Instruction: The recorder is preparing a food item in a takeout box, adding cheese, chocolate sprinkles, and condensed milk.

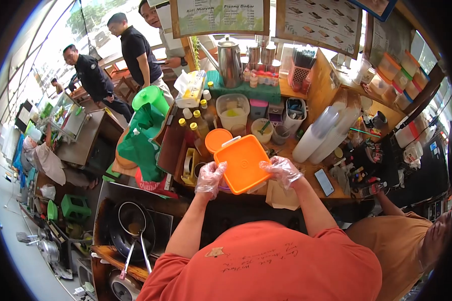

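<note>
Between my two hands is a square orange plastic lid (245,163), held in the air above the counter's front edge. My left hand (211,180), in a clear plastic glove, grips its left side with the thumb on top. On the opposite side, my right hand (283,171), gloved the same way, pinches the edge. Whether a container sits under the lid is mostly hidden. A round orange lid (218,140) lies just behind it. Below my right hand, an open brown paper box (281,195) rests at the counter's edge. A smartphone (324,182) lies farther right.
Yellow-capped bottles (199,122), a clear tub (232,109) and a steel pot (229,60) stand behind. Stacked plastic containers (326,129) lean at right. A wok (132,233) with a strainer sits lower left. A co-worker (395,244) is close on the right; several people stand beyond.
</note>
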{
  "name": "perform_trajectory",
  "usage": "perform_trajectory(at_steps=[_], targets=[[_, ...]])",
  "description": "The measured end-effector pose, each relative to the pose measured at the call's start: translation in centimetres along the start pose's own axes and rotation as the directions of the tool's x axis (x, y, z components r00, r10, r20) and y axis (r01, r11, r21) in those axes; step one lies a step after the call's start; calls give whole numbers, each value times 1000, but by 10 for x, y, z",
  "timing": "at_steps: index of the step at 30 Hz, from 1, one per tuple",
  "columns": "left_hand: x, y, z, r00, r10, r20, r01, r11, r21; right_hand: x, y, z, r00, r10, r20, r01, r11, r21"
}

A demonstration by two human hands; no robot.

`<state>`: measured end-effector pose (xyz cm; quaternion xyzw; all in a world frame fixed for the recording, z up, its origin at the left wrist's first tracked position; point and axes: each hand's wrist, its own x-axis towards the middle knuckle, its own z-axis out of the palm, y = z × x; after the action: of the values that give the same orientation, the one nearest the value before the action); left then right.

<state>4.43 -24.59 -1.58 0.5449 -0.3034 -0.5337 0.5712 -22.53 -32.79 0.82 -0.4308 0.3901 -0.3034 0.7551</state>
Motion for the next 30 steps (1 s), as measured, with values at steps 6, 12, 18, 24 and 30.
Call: perform_trajectory(at_steps=[6, 12, 18, 24, 30], targets=[[-4, 19, -9, 996, -21, -88, 27, 998, 63, -5, -7, 1, 996, 87, -1, -86, 970, -229], [34, -38, -65, 900, 427, -83, -369, 851, 375, 20, 17, -12, 980, -94, 176, 170, 854, -491], [-12, -6, -42, 999, -24, -32, 24, 1000, 15, -2, 30, -4, 993, -47, 111, 86, 920, -381], [-22, 1, -28, 981, -175, -80, 171, 984, -53, -13, 40, -11, 990, 143, -13, -139, 976, 170], [-44, -3, -64, 994, -7, -112, 50, 919, 392, 29, 7, -37, 981, -99, -169, 116, 989, 95]])
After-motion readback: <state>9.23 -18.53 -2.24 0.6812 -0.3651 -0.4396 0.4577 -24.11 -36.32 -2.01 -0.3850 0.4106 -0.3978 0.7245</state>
